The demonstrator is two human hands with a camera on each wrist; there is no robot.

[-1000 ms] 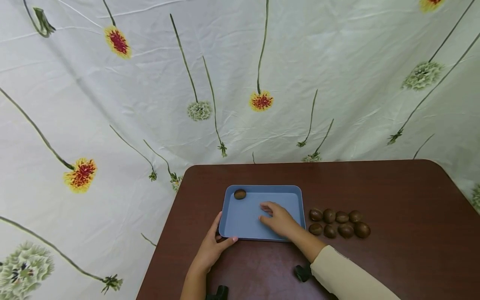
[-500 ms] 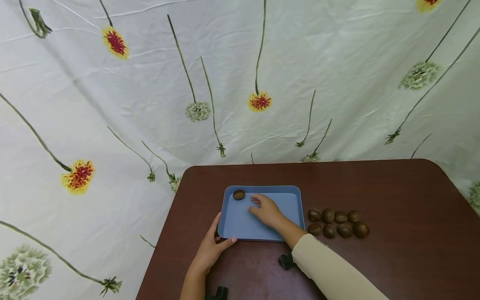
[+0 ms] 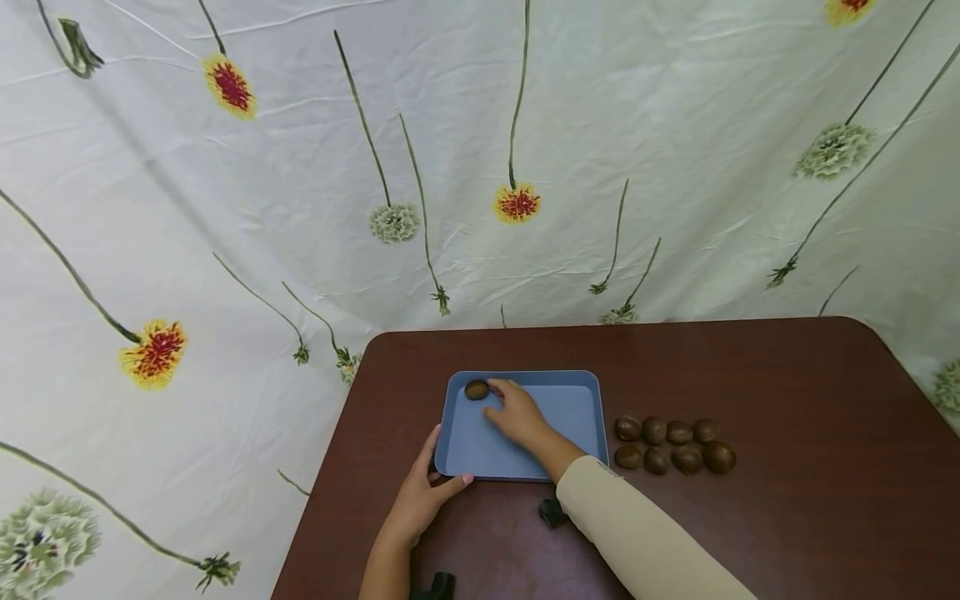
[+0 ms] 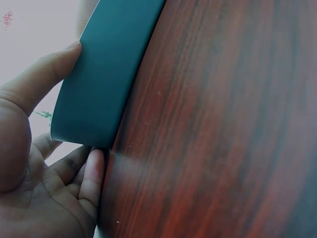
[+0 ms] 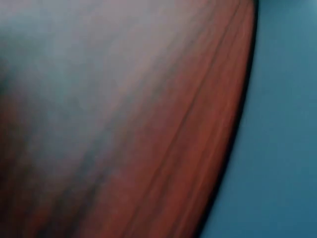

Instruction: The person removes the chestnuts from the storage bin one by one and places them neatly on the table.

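A blue tray (image 3: 525,467) lies on the dark red-brown table. My left hand (image 3: 420,500) grips its near left corner; in the left wrist view the thumb presses the tray's side wall (image 4: 99,74) and the other fingers sit around the corner, by the table. One brown chestnut-like nut (image 3: 476,390) lies in the tray's far left corner. Over the tray, my right hand (image 3: 521,418) has its fingers spread and its fingertips just right of that nut; whether they touch it cannot be made out. The right wrist view catches only the tray (image 5: 277,148) and table.
Two short rows of similar brown nuts (image 3: 678,432) lie on the table (image 3: 825,500) just right of the tray. A white flower-print cloth (image 3: 300,208) hangs behind and to the left of the table.
My right hand has moved left across the tray, from its middle up to the nut in the far left corner. The left hand, tray and nuts have stayed put.
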